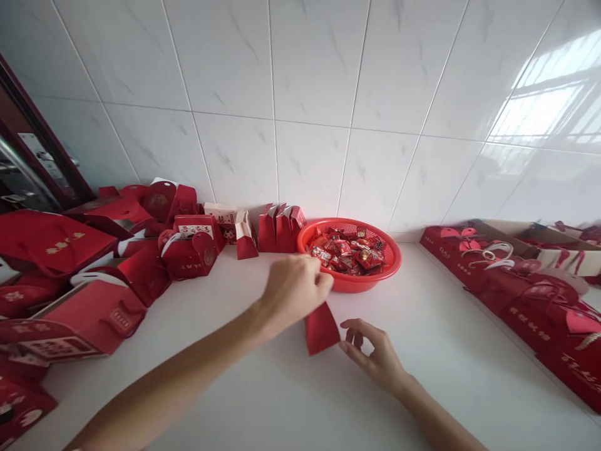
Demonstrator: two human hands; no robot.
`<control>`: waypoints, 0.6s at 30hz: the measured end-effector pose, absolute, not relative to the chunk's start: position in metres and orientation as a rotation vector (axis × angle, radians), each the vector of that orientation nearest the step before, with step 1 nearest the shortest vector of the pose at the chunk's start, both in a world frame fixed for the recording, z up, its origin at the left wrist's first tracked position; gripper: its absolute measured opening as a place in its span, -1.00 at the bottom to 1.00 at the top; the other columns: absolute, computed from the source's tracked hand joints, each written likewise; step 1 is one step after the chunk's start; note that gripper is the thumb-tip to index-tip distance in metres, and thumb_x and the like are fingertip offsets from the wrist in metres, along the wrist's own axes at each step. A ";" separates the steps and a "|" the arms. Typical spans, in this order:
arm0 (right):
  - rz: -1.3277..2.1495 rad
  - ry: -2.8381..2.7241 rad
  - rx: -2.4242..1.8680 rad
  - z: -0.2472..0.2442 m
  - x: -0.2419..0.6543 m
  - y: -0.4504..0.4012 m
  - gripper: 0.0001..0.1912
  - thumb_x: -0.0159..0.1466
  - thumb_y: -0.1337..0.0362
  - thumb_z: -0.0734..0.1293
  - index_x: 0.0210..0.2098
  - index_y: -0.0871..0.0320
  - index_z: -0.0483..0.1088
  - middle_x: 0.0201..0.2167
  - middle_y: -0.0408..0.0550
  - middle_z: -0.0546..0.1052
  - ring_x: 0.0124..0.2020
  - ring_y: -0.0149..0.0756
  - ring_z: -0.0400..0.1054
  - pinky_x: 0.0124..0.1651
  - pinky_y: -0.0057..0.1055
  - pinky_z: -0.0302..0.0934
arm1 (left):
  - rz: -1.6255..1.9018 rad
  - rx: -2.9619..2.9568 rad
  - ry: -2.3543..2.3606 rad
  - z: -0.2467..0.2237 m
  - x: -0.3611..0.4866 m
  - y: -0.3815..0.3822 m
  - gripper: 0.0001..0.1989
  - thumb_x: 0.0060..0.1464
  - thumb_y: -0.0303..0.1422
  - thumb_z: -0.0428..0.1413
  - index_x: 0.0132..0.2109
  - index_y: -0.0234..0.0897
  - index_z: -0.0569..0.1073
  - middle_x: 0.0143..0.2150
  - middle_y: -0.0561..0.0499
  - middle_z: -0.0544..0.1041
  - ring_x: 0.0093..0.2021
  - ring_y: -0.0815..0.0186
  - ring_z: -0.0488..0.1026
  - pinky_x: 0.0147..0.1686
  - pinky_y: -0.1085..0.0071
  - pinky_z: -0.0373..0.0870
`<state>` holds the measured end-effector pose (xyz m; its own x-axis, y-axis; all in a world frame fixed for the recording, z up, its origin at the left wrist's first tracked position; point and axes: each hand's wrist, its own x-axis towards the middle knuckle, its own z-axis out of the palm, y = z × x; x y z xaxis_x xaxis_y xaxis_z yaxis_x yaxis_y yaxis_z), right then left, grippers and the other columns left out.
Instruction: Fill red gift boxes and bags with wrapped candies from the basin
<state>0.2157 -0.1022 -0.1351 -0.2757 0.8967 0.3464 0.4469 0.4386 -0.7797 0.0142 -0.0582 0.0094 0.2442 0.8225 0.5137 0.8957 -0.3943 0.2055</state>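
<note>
A small red gift box (321, 329) stands on the white counter in front of me, its upper part hidden behind my left hand. My left hand (297, 289) is closed in a fist over the top of this box, close to the front rim of the red plastic basket (398, 258). What its fingers hold, if anything, is out of sight. Wrapped candies (350, 250) in red wrappers fill the basket. To the right of the box is my right hand (373, 352), fingers curved and apart, holding nothing; its thumb tip is at or very near the box's lower right edge.
Small red gift boxes (276, 229) stand by the tiled wall, left of the basket. Larger red boxes (98, 313) with handles crowd the counter's left side. On the right lies a row of red and white gift boxes (511, 307) with ribbons. White counter (263, 401) surface shows in front.
</note>
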 end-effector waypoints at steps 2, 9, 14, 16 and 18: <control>0.677 -1.866 -1.116 -0.134 0.216 -0.103 -0.68 0.32 -0.01 0.30 -0.13 0.11 0.43 -0.46 -0.10 0.49 -0.49 -0.34 0.33 -0.40 -0.42 0.30 | -0.924 -2.487 -1.556 -0.001 0.037 -0.065 -0.76 0.01 -0.40 0.06 -0.59 -0.23 0.31 -0.63 0.01 0.36 -0.58 0.30 0.32 -0.52 0.34 0.06; 0.534 -1.777 -1.184 -0.122 0.222 -0.101 -0.61 0.39 0.00 0.16 -0.46 0.09 0.29 -0.55 -0.11 0.39 -0.54 -0.36 0.18 -0.45 -0.42 0.21 | -0.999 -2.845 -1.400 -0.004 0.071 -0.077 -0.72 0.12 -0.33 0.08 -0.54 -0.25 0.34 -0.57 0.02 0.43 -0.54 0.32 0.35 -0.51 0.38 0.13; 0.601 -1.727 -1.227 -0.120 0.229 -0.096 -0.66 0.38 0.06 0.16 -0.41 0.10 0.33 -0.55 -0.13 0.35 -0.51 -0.35 0.19 -0.44 -0.43 0.18 | -1.357 -2.952 -1.198 0.002 0.049 -0.054 -0.81 0.16 -0.39 0.05 -0.37 -0.27 0.52 -0.38 -0.01 0.51 -0.40 0.36 0.44 -0.38 0.43 0.34; 0.648 -1.728 -1.228 -0.119 0.231 -0.095 -0.70 0.37 0.10 0.16 -0.38 0.10 0.35 -0.53 -0.12 0.38 -0.50 -0.35 0.21 -0.45 -0.43 0.17 | -1.455 -2.923 -1.173 0.001 0.035 -0.038 -0.85 0.11 -0.38 0.11 -0.23 -0.27 0.58 -0.17 -0.06 0.55 -0.20 0.29 0.51 -0.22 0.41 0.44; 0.677 -1.746 -1.215 -0.118 0.231 -0.095 -0.72 0.37 0.13 0.15 -0.38 0.10 0.34 -0.53 -0.12 0.39 -0.51 -0.36 0.21 -0.47 -0.44 0.16 | -1.463 -2.968 -1.207 0.000 0.022 -0.022 -0.81 0.10 -0.33 0.17 -0.16 -0.27 0.59 -0.01 -0.10 0.53 -0.02 0.22 0.50 -0.05 0.34 0.45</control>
<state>0.2308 -0.0952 -0.1178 -0.1362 0.9266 0.3504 0.4480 0.3731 -0.8125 0.0217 -0.0224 0.0001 0.4408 0.7112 0.5476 0.4027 -0.7019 0.5875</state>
